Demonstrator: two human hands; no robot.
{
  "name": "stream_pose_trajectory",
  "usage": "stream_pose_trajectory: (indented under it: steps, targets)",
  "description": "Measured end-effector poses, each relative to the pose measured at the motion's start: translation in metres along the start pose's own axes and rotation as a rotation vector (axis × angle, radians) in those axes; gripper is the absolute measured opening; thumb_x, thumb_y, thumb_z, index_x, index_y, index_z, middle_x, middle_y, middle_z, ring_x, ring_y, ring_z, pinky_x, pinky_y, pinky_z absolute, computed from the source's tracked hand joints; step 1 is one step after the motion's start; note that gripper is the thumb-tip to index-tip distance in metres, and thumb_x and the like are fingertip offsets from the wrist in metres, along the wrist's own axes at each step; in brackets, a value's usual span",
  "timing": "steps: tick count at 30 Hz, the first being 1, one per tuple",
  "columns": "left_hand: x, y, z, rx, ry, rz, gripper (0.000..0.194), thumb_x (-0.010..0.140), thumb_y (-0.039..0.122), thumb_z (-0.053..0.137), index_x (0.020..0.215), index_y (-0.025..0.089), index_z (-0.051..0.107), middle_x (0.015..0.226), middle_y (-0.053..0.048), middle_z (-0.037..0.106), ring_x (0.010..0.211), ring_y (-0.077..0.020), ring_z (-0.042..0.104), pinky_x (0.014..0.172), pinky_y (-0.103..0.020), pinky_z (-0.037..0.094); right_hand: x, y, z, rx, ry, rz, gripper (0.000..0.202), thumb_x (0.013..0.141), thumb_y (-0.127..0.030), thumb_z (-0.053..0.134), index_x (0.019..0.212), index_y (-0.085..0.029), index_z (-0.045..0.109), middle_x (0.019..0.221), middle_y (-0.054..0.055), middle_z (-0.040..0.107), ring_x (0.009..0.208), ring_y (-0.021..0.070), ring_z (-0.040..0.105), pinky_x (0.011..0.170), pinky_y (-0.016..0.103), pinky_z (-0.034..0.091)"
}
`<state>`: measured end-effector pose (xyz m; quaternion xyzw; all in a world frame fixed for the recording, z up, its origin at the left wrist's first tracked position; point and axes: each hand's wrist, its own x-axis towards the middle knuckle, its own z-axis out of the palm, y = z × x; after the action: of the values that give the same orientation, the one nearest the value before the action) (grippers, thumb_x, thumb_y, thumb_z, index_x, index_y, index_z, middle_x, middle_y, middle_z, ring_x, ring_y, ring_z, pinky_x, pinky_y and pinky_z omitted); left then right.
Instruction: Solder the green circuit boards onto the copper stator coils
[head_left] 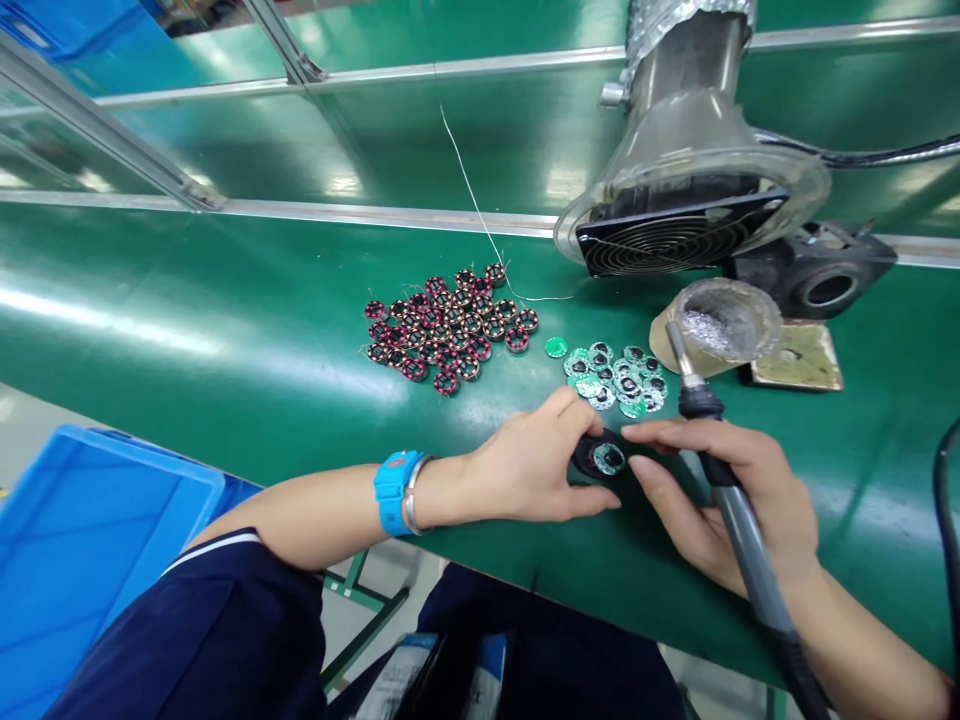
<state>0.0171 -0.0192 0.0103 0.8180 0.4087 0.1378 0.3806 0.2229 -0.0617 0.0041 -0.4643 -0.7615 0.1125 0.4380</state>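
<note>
Presently, round circuit board (609,459) sits on black holder (584,457), near your edge of table (225,400); your left hand (529,455) curls round holder; your right hand (784,505) grips soldering iron (750,560), thumb and forefinger parted. Beyond: loose boards (628,384), wound coils (452,325).

No text, label, brand, number or sign is legible.

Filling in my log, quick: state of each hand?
Left hand: curled around the black holder; grip unclear.
Right hand: holding the soldering iron, thumb and forefinger apart.
</note>
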Motion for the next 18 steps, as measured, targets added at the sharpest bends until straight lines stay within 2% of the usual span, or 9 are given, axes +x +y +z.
stream_pose_trajectory:
  steps: [2, 6, 9, 12, 16, 18]
  targets:
    - [0.006, -0.002, 0.001, 0.031, -0.021, 0.019, 0.044, 0.077, 0.05, 0.075, 0.101, 0.018, 0.058, 0.102, -0.005, 0.056, 0.085, -0.0187, 0.057, 0.07, -0.03, 0.048, -0.001, 0.003, 0.003, 0.019, -0.036, -0.033, 0.042, 0.08, -0.016, 0.073, 0.117, -0.024, 0.055, 0.099, 0.002, 0.073, 0.086, 0.0175, 0.071, 0.075, 0.031, 0.059]
    - [0.019, -0.012, -0.006, -0.088, -0.106, 0.163, 0.033, 0.078, 0.035, 0.08, 0.1, 0.017, 0.063, 0.092, -0.003, 0.058, 0.088, -0.0175, 0.057, 0.076, -0.028, 0.046, -0.002, 0.005, 0.012, 0.0, -0.085, -0.031, 0.035, 0.082, -0.016, 0.071, 0.113, -0.024, 0.057, 0.097, 0.003, 0.071, 0.081, 0.0169, 0.069, 0.068, 0.03, 0.056]
    - [0.022, -0.017, -0.016, -0.148, -0.18, 0.206, 0.028, 0.078, 0.025, 0.08, 0.1, 0.016, 0.066, 0.091, -0.002, 0.058, 0.083, -0.0148, 0.057, 0.076, -0.026, 0.046, 0.0, 0.001, 0.016, -0.008, -0.072, -0.067, 0.033, 0.082, -0.012, 0.069, 0.111, -0.023, 0.058, 0.094, 0.002, 0.071, 0.074, 0.0146, 0.065, 0.065, 0.029, 0.054]
    - [0.016, -0.016, -0.022, -0.184, -0.149, 0.148, 0.028, 0.078, 0.022, 0.079, 0.102, 0.016, 0.065, 0.094, -0.003, 0.057, 0.075, -0.0116, 0.055, 0.071, -0.024, 0.047, 0.002, -0.002, 0.017, -0.028, -0.056, -0.074, 0.038, 0.08, -0.009, 0.069, 0.114, -0.022, 0.057, 0.092, 0.002, 0.07, 0.074, 0.0146, 0.064, 0.065, 0.028, 0.053]
    - [0.002, -0.01, -0.022, -0.285, -0.083, 0.04, 0.008, 0.086, 0.022, 0.069, 0.086, 0.014, 0.066, 0.082, 0.001, 0.057, 0.061, -0.0061, 0.051, 0.061, -0.02, 0.044, 0.0, -0.002, 0.017, -0.036, -0.049, -0.096, 0.039, 0.08, -0.009, 0.07, 0.114, -0.02, 0.057, 0.089, 0.002, 0.07, 0.071, 0.0137, 0.062, 0.064, 0.028, 0.052]
    - [-0.002, -0.006, -0.018, -0.382, -0.054, -0.009, 0.01, 0.086, 0.022, 0.068, 0.082, 0.014, 0.067, 0.077, 0.002, 0.057, 0.058, -0.0047, 0.05, 0.057, -0.019, 0.044, -0.001, -0.001, 0.018, -0.047, -0.041, -0.108, 0.038, 0.079, -0.009, 0.071, 0.113, -0.019, 0.058, 0.088, 0.002, 0.071, 0.07, 0.0134, 0.062, 0.062, 0.027, 0.052]
